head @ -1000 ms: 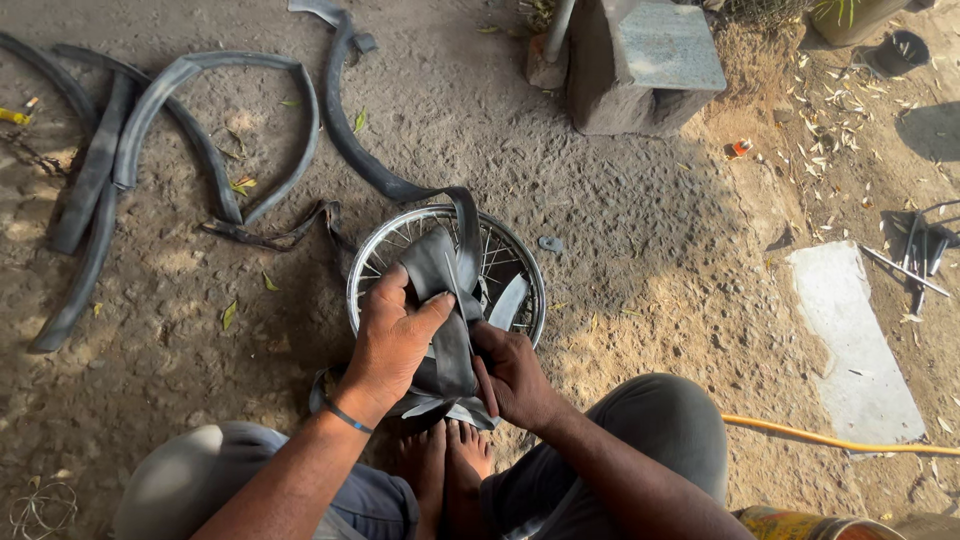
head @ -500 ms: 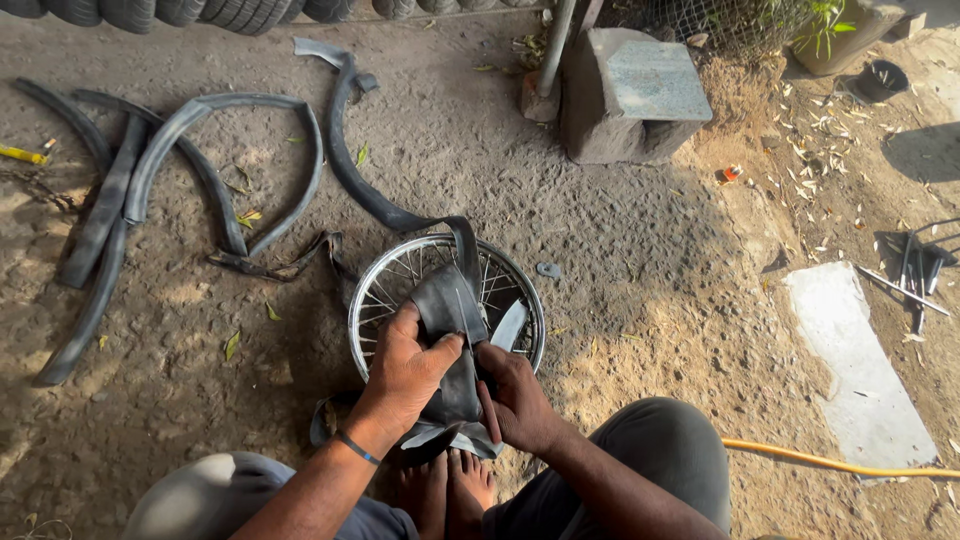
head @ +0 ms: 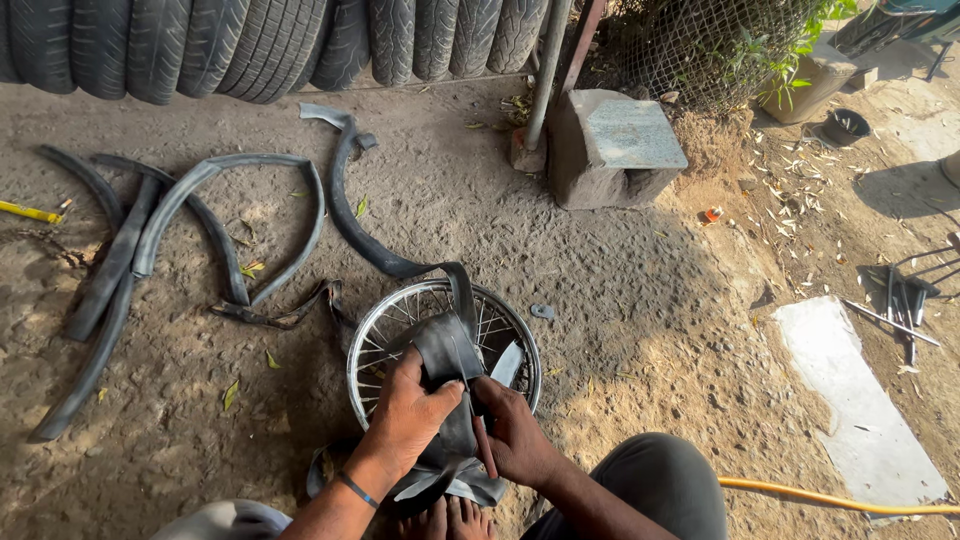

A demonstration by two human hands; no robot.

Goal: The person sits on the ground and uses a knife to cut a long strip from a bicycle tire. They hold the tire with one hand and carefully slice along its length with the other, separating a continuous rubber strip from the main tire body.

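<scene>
Down on the dirt: both hands on the rubber tube

Now we grip the black inner tube (head: 447, 352) with both hands: our left hand (head: 412, 405) closes over its folded middle, our right hand (head: 515, 432) clasps it just beside. It drapes over a spoked wheel rim (head: 372, 335) lying flat on the dirt floor (head: 640, 300). Cut rubber strips (head: 190, 215) lie well apart, tyres (head: 250, 45) beyond.

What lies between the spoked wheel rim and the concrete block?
In the head view, mostly bare dirt separates the wheel rim from the concrete block; only a small grey scrap lies there.
</scene>
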